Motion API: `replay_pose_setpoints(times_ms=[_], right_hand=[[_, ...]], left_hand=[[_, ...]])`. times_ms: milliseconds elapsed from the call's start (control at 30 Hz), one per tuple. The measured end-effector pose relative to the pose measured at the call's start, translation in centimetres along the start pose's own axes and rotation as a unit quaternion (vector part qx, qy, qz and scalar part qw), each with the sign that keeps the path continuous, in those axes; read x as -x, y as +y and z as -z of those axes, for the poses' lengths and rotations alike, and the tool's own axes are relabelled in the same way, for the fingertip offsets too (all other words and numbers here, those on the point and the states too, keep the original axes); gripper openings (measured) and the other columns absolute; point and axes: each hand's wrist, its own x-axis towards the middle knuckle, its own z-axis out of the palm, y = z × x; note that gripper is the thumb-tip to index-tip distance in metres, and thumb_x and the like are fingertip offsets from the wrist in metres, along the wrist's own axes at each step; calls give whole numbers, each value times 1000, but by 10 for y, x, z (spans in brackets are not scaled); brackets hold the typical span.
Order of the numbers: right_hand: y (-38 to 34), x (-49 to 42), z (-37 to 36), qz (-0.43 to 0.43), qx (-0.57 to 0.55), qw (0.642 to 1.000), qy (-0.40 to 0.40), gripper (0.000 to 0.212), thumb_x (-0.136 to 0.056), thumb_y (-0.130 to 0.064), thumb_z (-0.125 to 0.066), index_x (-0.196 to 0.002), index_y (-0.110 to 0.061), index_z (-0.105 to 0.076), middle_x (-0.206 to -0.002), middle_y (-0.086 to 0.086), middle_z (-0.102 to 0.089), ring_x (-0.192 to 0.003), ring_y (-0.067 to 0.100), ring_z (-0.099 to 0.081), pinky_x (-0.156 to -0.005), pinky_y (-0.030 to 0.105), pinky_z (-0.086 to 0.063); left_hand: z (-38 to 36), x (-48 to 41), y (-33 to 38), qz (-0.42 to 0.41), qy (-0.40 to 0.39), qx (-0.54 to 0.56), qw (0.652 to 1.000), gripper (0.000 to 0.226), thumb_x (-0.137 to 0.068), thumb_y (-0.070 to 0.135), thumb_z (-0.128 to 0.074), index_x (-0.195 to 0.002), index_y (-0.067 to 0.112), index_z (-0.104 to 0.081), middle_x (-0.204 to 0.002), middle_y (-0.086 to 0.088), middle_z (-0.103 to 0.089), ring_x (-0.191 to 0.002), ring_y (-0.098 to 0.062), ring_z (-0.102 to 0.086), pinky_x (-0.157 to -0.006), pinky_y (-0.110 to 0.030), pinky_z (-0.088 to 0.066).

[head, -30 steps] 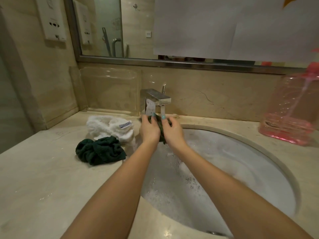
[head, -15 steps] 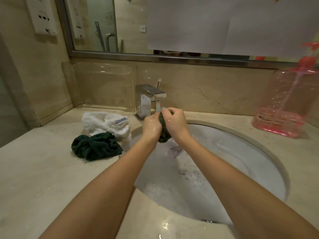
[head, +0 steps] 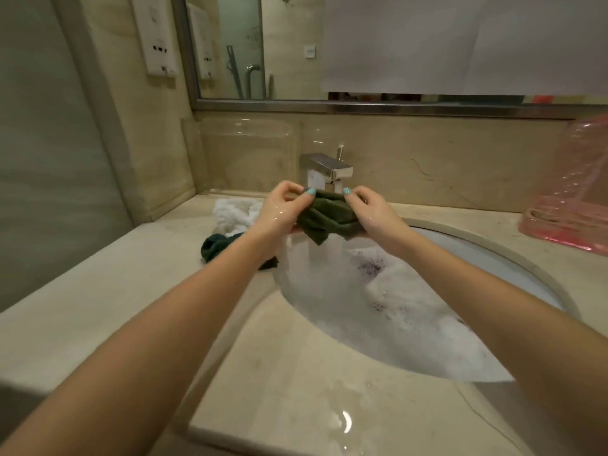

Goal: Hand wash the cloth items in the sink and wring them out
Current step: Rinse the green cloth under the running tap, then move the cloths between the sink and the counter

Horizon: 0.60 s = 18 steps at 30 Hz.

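Hanging limp between both hands, a wet dark-green terry cloth droops in soft folds just above the back of the sink, in front of the square chrome tap. The left hand pinches its upper left edge between thumb and curled fingers. The right hand pinches the upper right edge the same way. Both wrists glisten with water, and the bare forearms reach in from below.

The oval basin is full of white foam, with a pale cloth lump half sunk in it.

A fluffy white cloth and a crumpled green one lie left of the sink on the glossy beige stone counter, which is wet at the front. A translucent pink plastic bottle stands at the far right. White paper covers much of the mirror.
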Motion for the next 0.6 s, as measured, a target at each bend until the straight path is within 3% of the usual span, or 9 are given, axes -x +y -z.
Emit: replay_pose_setpoints(times_ms=[67, 167, 267, 333, 400, 467, 600], right_hand=[[-14, 0, -15, 52, -4, 999, -11, 16, -102, -27, -47, -106, -14, -54, -103, 9, -60, -89, 20, -65, -67, 28, -59], [-32, -1, -50, 130, 50, 989, -47, 12, -100, -24, -51, -108, -15, -54, -95, 4, -59, -78, 10, -60, -56, 14, -48], [-36, 0, -81, 132, 140, 977, -89, 15, -100, -23, -50, -111, -16, -58, -92, -1, -59, -85, 12, -59, -61, 18, -47], [-33, 4, -91, 127, 207, 964, -112, 22, -101, -26, -48, -116, -16, -62, -99, -1, -61, -91, 14, -58, -63, 17, -44], [-29, 10, -88, 129, 211, 963, -109, 27, -101, -28, -46, -119, -15, -63, -103, -2, -62, -94, 14, -58, -65, 16, -43], [-25, 16, -70, 130, 217, 964, -80, 26, -101, -28, -46, -115, -14, -64, -99, -3, -62, -90, 13, -57, -63, 19, -41], [3, 18, -5, 50, 358, 931, -60, 29, -99, -24, -49, -112, -4, -66, -111, 9, -67, -98, 24, -60, -73, 27, -39]], left_hand=[[25, 6, 7, -53, 16, -20, 998, 5, -97, 18, -59, -99, 18, -55, -91, -8, -62, -80, -16, -64, -59, -21, -54], [62, 13, 9, -115, 73, -80, 987, 9, -96, 11, -59, -95, 20, -58, -81, -3, -61, -74, -13, -61, -59, -19, -51], [93, 19, -3, -120, 105, -176, 971, 10, -95, 8, -58, -98, 17, -63, -86, -3, -62, -84, -18, -59, -71, -24, -51], [105, 25, -10, -90, 81, -248, 961, 15, -97, 13, -56, -106, 15, -68, -101, -6, -66, -100, -21, -60, -86, -29, -48], [111, 29, -10, -96, 83, -337, 933, 25, -99, 21, -55, -117, 13, -69, -117, -6, -64, -114, -21, -56, -95, -31, -42], [107, 30, 1, -169, 101, -414, 889, 26, -98, 27, -55, -117, 15, -69, -119, -3, -58, -119, -19, -48, -97, -31, -36], [65, 24, 14, -295, 23, -467, 833, 18, -96, 23, -59, -103, 12, -71, -103, 1, -57, -99, -13, -46, -85, -26, -33]])
